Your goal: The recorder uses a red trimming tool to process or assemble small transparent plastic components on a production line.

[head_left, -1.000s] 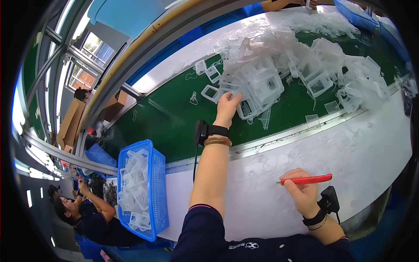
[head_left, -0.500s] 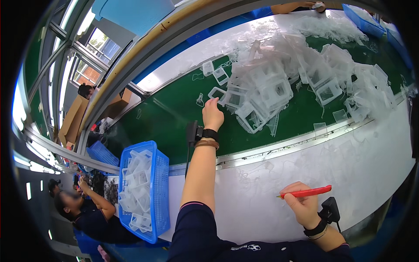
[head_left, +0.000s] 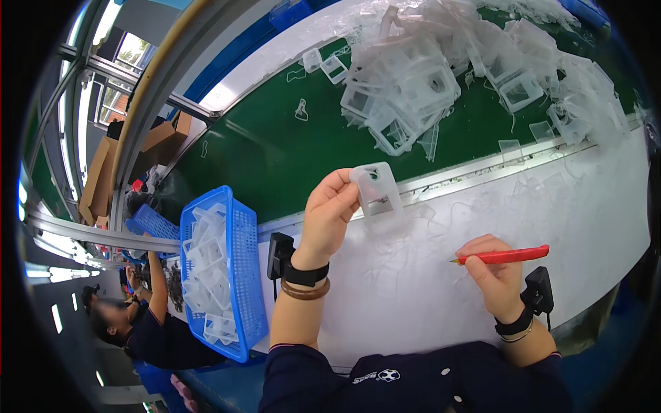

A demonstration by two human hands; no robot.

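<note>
From my end I see the left hand (head_left: 330,210) pinching a translucent plastic frame (head_left: 390,184) between thumb and fingers, with its opening turned toward the camera. The frame is held up in front of the metal rail (head_left: 475,173) that parts the white desk (head_left: 385,303) from the green surface (head_left: 261,155); I can't tell how high it is. The right hand (head_left: 492,272) is closed around a red-handled tool (head_left: 513,255), its thin tip pointing left toward the held frame but well apart from it.

Beyond the rail I have a large heap of similar frames (head_left: 406,82) on the green surface, with 2 small pieces (head_left: 323,64) near its left side. To the left of the left forearm stands a blue basket (head_left: 246,282), with many loose frames (head_left: 206,268) inside. Farther left I make out a co-worker (head_left: 165,341) in a dark shirt.
</note>
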